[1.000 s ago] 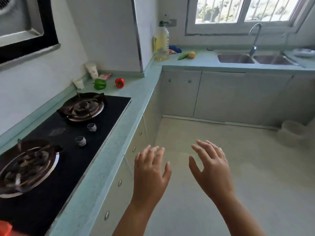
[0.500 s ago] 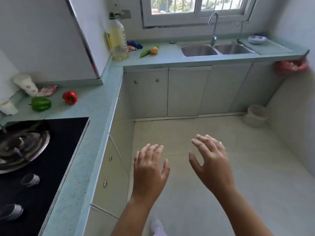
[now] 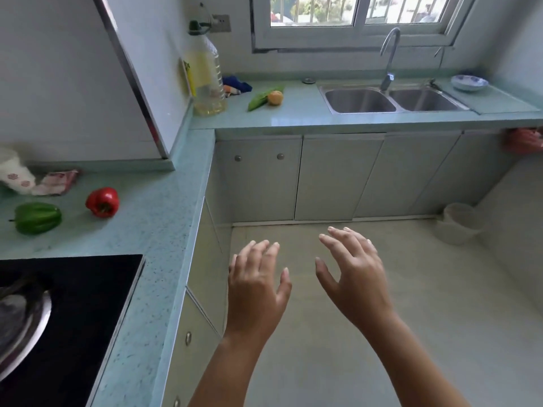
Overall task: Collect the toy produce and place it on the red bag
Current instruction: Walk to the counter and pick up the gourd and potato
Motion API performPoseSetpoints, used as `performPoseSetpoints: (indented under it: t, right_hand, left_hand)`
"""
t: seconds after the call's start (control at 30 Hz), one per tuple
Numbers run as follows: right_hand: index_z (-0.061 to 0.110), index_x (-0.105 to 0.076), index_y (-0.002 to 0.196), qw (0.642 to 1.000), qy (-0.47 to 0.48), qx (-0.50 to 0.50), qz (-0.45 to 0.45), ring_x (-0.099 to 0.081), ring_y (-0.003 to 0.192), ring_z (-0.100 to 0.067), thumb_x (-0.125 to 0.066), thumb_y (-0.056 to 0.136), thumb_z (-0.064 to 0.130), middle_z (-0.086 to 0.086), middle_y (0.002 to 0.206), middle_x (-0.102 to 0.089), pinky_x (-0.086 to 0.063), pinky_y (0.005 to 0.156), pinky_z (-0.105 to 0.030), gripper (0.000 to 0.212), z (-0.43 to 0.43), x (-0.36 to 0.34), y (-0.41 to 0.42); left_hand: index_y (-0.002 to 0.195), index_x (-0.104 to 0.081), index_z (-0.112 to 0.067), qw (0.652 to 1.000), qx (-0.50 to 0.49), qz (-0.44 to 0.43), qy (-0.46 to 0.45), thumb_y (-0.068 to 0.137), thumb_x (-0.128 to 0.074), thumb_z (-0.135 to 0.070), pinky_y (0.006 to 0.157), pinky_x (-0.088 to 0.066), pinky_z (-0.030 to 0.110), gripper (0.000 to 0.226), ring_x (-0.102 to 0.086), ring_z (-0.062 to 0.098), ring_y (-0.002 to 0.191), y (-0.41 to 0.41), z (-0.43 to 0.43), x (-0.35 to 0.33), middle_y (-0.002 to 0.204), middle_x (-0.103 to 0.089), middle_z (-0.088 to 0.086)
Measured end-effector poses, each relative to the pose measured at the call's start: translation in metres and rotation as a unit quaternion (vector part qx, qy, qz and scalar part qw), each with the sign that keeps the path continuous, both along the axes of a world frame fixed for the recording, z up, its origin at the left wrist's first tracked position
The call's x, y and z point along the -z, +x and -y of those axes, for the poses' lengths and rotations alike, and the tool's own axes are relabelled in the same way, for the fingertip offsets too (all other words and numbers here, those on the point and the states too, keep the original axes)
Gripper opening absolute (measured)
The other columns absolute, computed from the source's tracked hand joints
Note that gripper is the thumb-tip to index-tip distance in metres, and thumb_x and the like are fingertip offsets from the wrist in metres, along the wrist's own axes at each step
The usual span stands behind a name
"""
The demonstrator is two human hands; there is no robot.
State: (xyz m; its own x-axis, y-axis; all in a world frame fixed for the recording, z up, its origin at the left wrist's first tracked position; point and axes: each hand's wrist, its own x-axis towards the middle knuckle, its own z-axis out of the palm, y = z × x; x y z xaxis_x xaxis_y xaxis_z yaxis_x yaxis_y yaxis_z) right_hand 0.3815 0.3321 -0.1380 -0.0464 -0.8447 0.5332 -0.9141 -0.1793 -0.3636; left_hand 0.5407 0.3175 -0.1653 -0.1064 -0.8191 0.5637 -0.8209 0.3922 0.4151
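A red toy pepper (image 3: pixel 102 201) and a green toy pepper (image 3: pixel 37 217) lie on the left counter. On the far counter a green toy vegetable (image 3: pixel 260 98) lies against an orange toy fruit (image 3: pixel 275 97). A red bag (image 3: pixel 524 141) hangs under the counter's right end, partly cut off by the frame edge. My left hand (image 3: pixel 257 289) and my right hand (image 3: pixel 357 274) hover over the floor with fingers spread, holding nothing, far from all the produce.
A black gas hob (image 3: pixel 67 312) fills the lower left. An oil bottle (image 3: pixel 207 74), a blue cloth (image 3: pixel 236 83), a double sink (image 3: pixel 390 99) with tap and a small bowl (image 3: pixel 469 82) are on the far counter. A pale bin (image 3: pixel 458 227) stands on the floor at right.
The view has swung right and moved forward: the hob slid out to the left, and the sink counter and red bag came into view. Both hands stay open, held out front.
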Motion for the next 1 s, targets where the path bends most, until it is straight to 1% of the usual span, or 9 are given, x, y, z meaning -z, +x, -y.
performPoseSetpoints:
  t: [0.2, 0.33, 0.47, 0.6, 0.7, 0.8, 1.0]
  right_hand:
    - [0.009, -0.064, 0.105, 1.000, 0.011, -0.017, 0.008, -0.056, 0.107, -0.034, -0.046, 0.080, 0.033, -0.011, 0.111, -0.064, -0.046, 0.088, -0.055, 0.039, 0.078, 0.012, -0.011]
    - [0.009, -0.064, 0.105, 1.000, 0.006, -0.011, 0.016, -0.056, 0.108, -0.035, -0.046, 0.080, 0.033, -0.011, 0.110, -0.065, -0.046, 0.087, -0.056, 0.040, 0.150, 0.014, -0.036]
    - [0.009, -0.064, 0.105, 1.000, -0.003, 0.004, 0.025, -0.055, 0.108, -0.035, -0.045, 0.080, 0.033, -0.011, 0.111, -0.064, -0.046, 0.085, -0.057, 0.039, 0.228, 0.006, -0.071]
    - [0.009, -0.065, 0.103, 0.999, -0.018, 0.021, 0.029, -0.057, 0.107, -0.034, -0.046, 0.079, 0.034, -0.011, 0.110, -0.065, -0.047, 0.085, -0.057, 0.039, 0.299, -0.007, -0.102]
    - [0.009, -0.064, 0.104, 0.999, -0.022, 0.022, 0.025, -0.056, 0.108, -0.034, -0.045, 0.079, 0.034, -0.010, 0.111, -0.064, -0.047, 0.086, -0.057, 0.040, 0.344, -0.013, -0.119]
    - [0.009, -0.064, 0.104, 0.999, -0.015, 0.023, 0.026, -0.056, 0.108, -0.034, -0.045, 0.079, 0.034, -0.010, 0.111, -0.064, -0.047, 0.086, -0.057, 0.041, 0.381, -0.013, -0.123]
    - [0.009, -0.064, 0.104, 1.000, -0.001, -0.004, 0.026, -0.057, 0.107, -0.034, -0.045, 0.079, 0.034, -0.010, 0.110, -0.065, -0.048, 0.084, -0.057, 0.040, 0.449, 0.002, -0.109]
  left_hand:
    - [0.111, -0.062, -0.008, 1.000, -0.003, 0.011, 0.013, 0.080, -0.046, -0.031, 0.091, -0.046, 0.048, 0.042, -0.047, 0.026, 0.111, -0.010, 0.070, 0.011, 0.112, -0.063, 0.011]
    - [0.111, -0.063, -0.008, 1.000, 0.006, 0.022, 0.009, 0.079, -0.046, -0.030, 0.090, -0.046, 0.051, 0.042, -0.050, 0.028, 0.110, -0.033, 0.143, 0.011, 0.113, -0.063, 0.012]
    - [0.111, -0.062, -0.008, 0.999, 0.024, 0.036, -0.007, 0.080, -0.046, -0.030, 0.089, -0.046, 0.053, 0.041, -0.051, 0.030, 0.110, -0.066, 0.229, -0.004, 0.112, -0.063, 0.012]
    - [0.112, -0.062, -0.009, 0.998, 0.035, 0.040, -0.016, 0.080, -0.046, -0.032, 0.089, -0.045, 0.054, 0.042, -0.047, 0.026, 0.111, -0.102, 0.312, -0.024, 0.112, -0.063, 0.011]
    - [0.112, -0.062, -0.009, 0.999, 0.028, 0.041, -0.017, 0.080, -0.047, -0.032, 0.091, -0.045, 0.054, 0.043, -0.053, 0.030, 0.110, -0.119, 0.356, -0.033, 0.112, -0.063, 0.010]
    - [0.111, -0.062, -0.008, 0.999, 0.020, 0.047, -0.011, 0.080, -0.046, -0.031, 0.090, -0.045, 0.054, 0.043, -0.056, 0.032, 0.109, -0.120, 0.386, -0.031, 0.111, -0.064, 0.011]
    - [0.112, -0.062, -0.009, 0.999, -0.008, 0.043, 0.024, 0.080, -0.046, -0.032, 0.091, -0.045, 0.054, 0.043, -0.051, 0.028, 0.110, -0.101, 0.446, -0.012, 0.112, -0.064, 0.010]
